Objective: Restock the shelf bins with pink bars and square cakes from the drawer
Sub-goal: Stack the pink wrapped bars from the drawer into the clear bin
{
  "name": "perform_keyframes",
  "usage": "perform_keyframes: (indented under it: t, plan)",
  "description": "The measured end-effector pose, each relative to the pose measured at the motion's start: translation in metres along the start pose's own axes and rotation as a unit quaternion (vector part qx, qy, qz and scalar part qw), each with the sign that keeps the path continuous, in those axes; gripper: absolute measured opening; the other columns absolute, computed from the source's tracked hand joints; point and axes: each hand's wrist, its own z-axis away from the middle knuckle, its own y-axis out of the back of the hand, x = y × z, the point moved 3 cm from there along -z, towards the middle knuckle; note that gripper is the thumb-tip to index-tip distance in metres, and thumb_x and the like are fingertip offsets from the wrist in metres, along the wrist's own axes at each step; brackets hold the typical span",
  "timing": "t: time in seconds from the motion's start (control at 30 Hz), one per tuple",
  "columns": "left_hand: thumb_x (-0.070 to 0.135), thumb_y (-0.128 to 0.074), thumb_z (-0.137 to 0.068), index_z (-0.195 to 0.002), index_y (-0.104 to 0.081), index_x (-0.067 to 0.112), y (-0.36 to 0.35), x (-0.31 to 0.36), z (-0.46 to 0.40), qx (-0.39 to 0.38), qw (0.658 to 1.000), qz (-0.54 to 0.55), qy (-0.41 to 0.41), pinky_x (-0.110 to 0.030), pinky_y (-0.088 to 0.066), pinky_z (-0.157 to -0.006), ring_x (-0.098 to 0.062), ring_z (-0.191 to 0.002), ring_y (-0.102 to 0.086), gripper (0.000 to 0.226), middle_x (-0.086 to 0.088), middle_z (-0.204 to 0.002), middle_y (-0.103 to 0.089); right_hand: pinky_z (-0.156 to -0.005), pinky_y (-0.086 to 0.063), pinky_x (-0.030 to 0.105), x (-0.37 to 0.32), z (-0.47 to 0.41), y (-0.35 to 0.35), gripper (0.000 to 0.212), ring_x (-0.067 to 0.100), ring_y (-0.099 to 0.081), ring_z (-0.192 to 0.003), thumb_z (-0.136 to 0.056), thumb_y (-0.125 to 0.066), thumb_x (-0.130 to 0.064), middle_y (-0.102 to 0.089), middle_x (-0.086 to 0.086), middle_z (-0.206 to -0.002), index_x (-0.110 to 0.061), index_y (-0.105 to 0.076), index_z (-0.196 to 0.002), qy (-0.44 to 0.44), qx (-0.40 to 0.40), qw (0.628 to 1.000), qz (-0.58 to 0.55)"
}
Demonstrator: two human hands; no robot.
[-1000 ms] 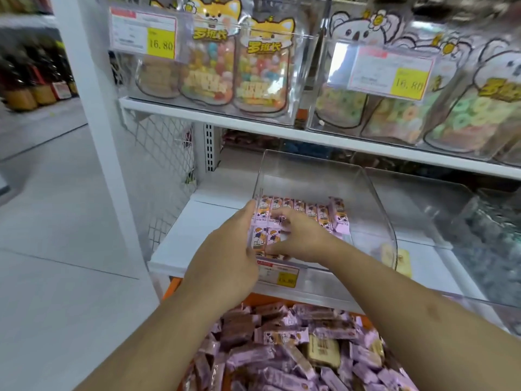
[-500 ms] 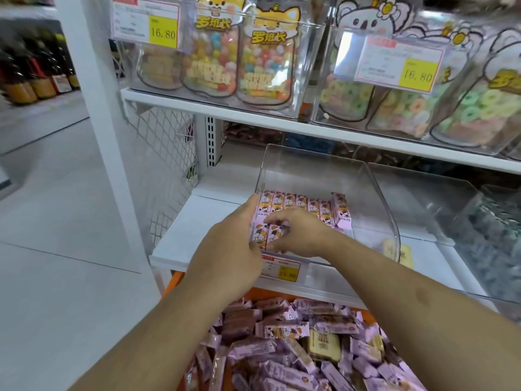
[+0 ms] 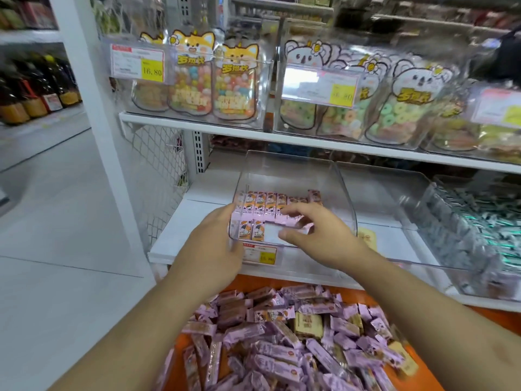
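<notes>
A clear bin (image 3: 347, 198) on the lower shelf holds neat rows of pink bars (image 3: 265, 206) along its back and left side. My left hand (image 3: 210, 249) grips the bin's left front corner, thumb up along the wall. Over the bin's front hovers my right hand (image 3: 324, 235), fingers spread and holding nothing, with the fingertips on the front row of bars. Below, the orange drawer (image 3: 493, 317) is heaped with loose pink bars (image 3: 282, 359) and a few tan square cakes (image 3: 308, 324).
An empty clear bin (image 3: 394, 210) stands to the right, then a bin of green-and-silver sweets (image 3: 479, 230). The shelf above (image 3: 282, 138) carries bins of candy bags. A white post (image 3: 93, 122) and the aisle floor lie to the left.
My right hand has lifted off the bars and drawn back to the right, fingers spreading. My left hand has stayed at the bin's left corner. The camera has tilted up.
</notes>
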Motion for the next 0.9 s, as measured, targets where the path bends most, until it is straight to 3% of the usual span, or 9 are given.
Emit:
perform_keyframes:
  t: [0.07, 0.1, 0.2, 0.33, 0.47, 0.6, 0.63, 0.77, 0.9]
  plan:
    - [0.021, -0.064, -0.098, -0.158, -0.036, 0.033, 0.002, 0.002, 0.012, 0.007, 1.000, -0.020, 0.011, -0.033, -0.046, -0.110, -0.010, -0.130, -0.052, 0.067, 0.014, -0.154, -0.045, -0.086, -0.050, 0.024, 0.001, 0.032, 0.006, 0.039, -0.003, -0.059, -0.104, -0.091, -0.075, -0.049, -0.058, -0.020, -0.128, -0.043, -0.063, -0.128, -0.001, 0.003, 1.000, -0.024]
    - [0.023, -0.064, -0.098, -0.156, -0.039, 0.032, 0.001, 0.004, 0.018, 0.007, 1.000, -0.024, 0.014, -0.038, -0.047, -0.111, -0.013, -0.131, -0.053, 0.064, 0.011, -0.154, -0.046, -0.086, -0.052, 0.025, 0.003, 0.046, 0.007, 0.038, -0.004, -0.060, -0.103, -0.091, -0.076, -0.049, -0.059, -0.022, -0.126, -0.044, -0.064, -0.126, -0.005, 0.001, 1.000, -0.031]
    - [0.022, -0.062, -0.096, -0.144, -0.053, 0.030, -0.015, 0.009, 0.033, -0.022, 0.999, -0.029, -0.001, -0.029, -0.051, -0.100, -0.008, -0.111, -0.061, 0.050, 0.010, -0.137, -0.057, -0.086, -0.056, 0.029, 0.020, 0.084, 0.002, 0.037, 0.000, -0.063, -0.100, -0.089, -0.078, -0.046, -0.062, -0.022, -0.121, -0.042, -0.066, -0.124, -0.023, -0.015, 0.999, -0.045]
    - [0.027, -0.064, -0.096, -0.129, -0.061, 0.032, -0.071, 0.005, 0.057, -0.143, 0.989, -0.041, -0.015, -0.021, -0.050, -0.082, -0.001, -0.092, -0.063, 0.033, 0.015, -0.114, -0.065, -0.088, -0.055, 0.029, 0.069, 0.121, -0.021, 0.037, 0.003, -0.063, -0.096, -0.090, -0.079, -0.042, -0.066, -0.017, -0.111, -0.033, -0.068, -0.125, -0.082, -0.064, 0.994, -0.016]
    - [0.026, -0.061, -0.098, -0.129, -0.061, 0.034, -0.140, -0.024, 0.083, -0.261, 0.961, -0.089, -0.025, -0.031, -0.054, -0.087, -0.007, -0.099, -0.061, 0.031, 0.011, -0.119, -0.063, -0.077, -0.049, 0.022, 0.132, 0.151, -0.052, 0.040, 0.011, -0.062, -0.098, -0.090, -0.079, -0.039, -0.063, -0.012, -0.108, -0.029, -0.065, -0.126, -0.143, -0.124, 0.982, 0.029]
    - [0.029, -0.065, -0.100, -0.144, -0.053, 0.032, -0.199, -0.060, 0.100, -0.351, 0.924, -0.148, -0.030, -0.038, -0.051, -0.103, -0.018, -0.130, -0.055, 0.046, 0.007, -0.150, -0.051, -0.080, -0.057, 0.043, 0.188, 0.170, -0.083, 0.026, 0.024, -0.064, -0.092, -0.086, -0.074, -0.050, -0.066, -0.003, -0.102, -0.038, -0.060, -0.104, -0.193, -0.179, 0.964, 0.033]
    - [0.030, -0.065, -0.099, -0.147, -0.051, 0.030, -0.211, -0.069, 0.103, -0.362, 0.916, -0.170, -0.029, -0.039, -0.050, -0.105, -0.020, -0.134, -0.053, 0.050, 0.005, -0.153, -0.049, -0.081, -0.057, 0.043, 0.197, 0.172, -0.090, 0.029, 0.024, -0.064, -0.092, -0.087, -0.072, -0.053, -0.066, -0.003, -0.106, -0.037, -0.061, -0.108, -0.189, -0.192, 0.962, 0.043]
    - [0.033, -0.071, -0.092, -0.141, -0.054, 0.030, -0.243, -0.095, 0.109, -0.362, 0.905, -0.221, -0.036, -0.043, -0.047, -0.107, -0.025, -0.135, -0.046, 0.052, 0.006, -0.148, -0.048, -0.074, -0.041, 0.022, 0.219, 0.175, -0.116, 0.044, 0.026, -0.062, -0.102, -0.091, -0.075, -0.041, -0.065, 0.006, -0.120, -0.019, -0.067, -0.128, -0.177, -0.235, 0.954, 0.059]
    - [0.026, -0.074, -0.088, -0.145, -0.048, 0.035, -0.254, -0.102, 0.101, -0.344, 0.904, -0.253, -0.022, -0.045, -0.047, -0.105, -0.027, -0.134, -0.040, 0.063, 0.005, -0.145, -0.042, -0.081, -0.042, 0.027, 0.226, 0.173, -0.135, 0.046, 0.015, -0.052, -0.101, -0.084, -0.080, -0.051, -0.061, -0.001, -0.115, -0.028, -0.073, -0.124, -0.164, -0.234, 0.957, 0.054]
